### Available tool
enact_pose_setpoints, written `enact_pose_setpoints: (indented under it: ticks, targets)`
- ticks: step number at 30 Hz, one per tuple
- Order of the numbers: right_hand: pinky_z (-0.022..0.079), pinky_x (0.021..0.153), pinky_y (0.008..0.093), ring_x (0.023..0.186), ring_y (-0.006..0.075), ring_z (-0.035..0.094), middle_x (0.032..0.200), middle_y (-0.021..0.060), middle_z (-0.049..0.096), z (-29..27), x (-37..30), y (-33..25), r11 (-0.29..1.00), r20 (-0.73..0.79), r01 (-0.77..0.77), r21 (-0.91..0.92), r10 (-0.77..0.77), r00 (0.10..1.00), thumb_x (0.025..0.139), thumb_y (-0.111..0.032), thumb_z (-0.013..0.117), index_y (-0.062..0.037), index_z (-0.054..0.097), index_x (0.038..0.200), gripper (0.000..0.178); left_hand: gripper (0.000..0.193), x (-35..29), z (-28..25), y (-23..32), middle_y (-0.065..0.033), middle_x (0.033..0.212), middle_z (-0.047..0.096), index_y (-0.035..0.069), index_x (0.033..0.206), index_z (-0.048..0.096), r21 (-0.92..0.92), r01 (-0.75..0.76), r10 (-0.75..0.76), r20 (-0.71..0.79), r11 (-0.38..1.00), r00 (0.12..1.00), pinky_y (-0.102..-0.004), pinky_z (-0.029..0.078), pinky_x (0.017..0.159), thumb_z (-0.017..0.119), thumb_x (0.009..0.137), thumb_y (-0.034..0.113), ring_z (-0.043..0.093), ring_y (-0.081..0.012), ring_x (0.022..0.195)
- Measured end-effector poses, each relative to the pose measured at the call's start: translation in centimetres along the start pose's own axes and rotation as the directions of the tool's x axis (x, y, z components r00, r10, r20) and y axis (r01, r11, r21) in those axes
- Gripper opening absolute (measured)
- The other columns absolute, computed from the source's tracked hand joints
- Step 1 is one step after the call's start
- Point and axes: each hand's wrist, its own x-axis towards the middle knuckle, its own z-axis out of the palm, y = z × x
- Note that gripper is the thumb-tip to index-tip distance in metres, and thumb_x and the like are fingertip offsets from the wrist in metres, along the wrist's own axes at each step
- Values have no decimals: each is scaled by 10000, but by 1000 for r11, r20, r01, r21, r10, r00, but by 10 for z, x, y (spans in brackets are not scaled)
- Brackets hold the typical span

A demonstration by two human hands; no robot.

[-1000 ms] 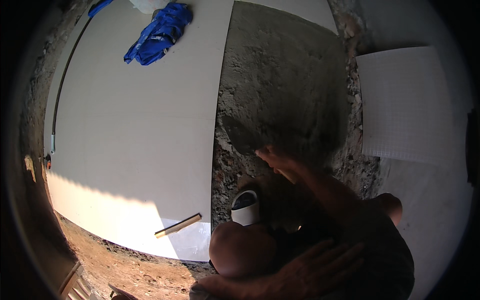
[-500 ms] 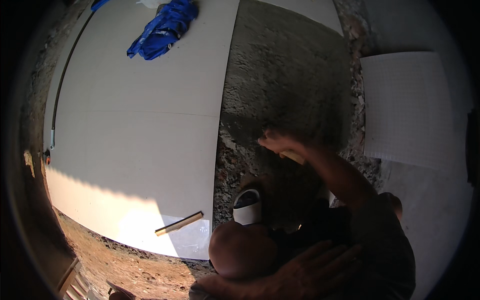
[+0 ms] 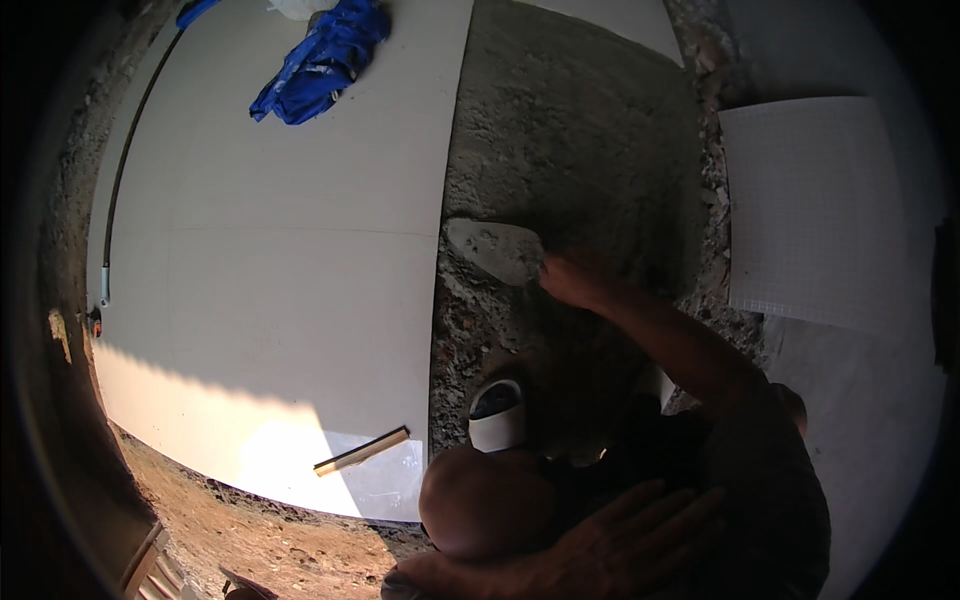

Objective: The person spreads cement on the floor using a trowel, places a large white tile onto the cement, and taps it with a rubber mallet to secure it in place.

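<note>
My right hand (image 3: 572, 279) is closed on a trowel (image 3: 497, 252), just off the edge of the large pale tile. Its grey blade points left, face visible and spotted with mortar. Beneath and beyond it spreads the dark grey mortar bed (image 3: 580, 130). Whether the blade touches the mortar I cannot tell. The trowel's handle is hidden in my fist. My left hand (image 3: 645, 530) lies flat in front of my body, fingers stretched out, holding nothing. My bent knee (image 3: 485, 500) is beside it.
Pale tiles (image 3: 290, 300) cover the left, bearing a blue crumpled bag (image 3: 325, 65), a wood-edged strip (image 3: 362, 452) and a long dark rod (image 3: 122, 170). My white slipper (image 3: 497, 425) stands on rough ground. A white gridded tile (image 3: 815, 205) lies at right, beyond a rubble strip.
My right hand has shifted slightly right, and the trowel has turned so its blade face shows, pointing left. My left hand stays where it was.
</note>
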Motion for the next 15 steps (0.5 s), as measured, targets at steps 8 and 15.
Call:
enact_pose_setpoints:
  ticks: [8, 15]
  targets:
    - [551, 652, 432, 735, 272, 689, 679, 117, 677, -49, 10, -20, 921, 404, -242, 304, 106, 909, 885, -223, 500, 16, 677, 816, 305, 464, 1, 4, 2, -220, 1386, 465, 25, 1306, 487, 57, -18, 16, 28, 998, 999, -506, 439, 942, 480, 898, 247, 555, -332, 1169]
    - [551, 651, 447, 738, 320, 689, 752, 159, 684, -4, 6, 18, 994, -222, 66, -90, -84, 971, 825, -108, 548, 2, 686, 787, 181, 564, 8, -3, 3, -218, 1415, 440, 35, 1349, 465, 2, 20, -20, 99, 1000, 995, -514, 423, 973, 431, 897, 370, 522, -340, 1223]
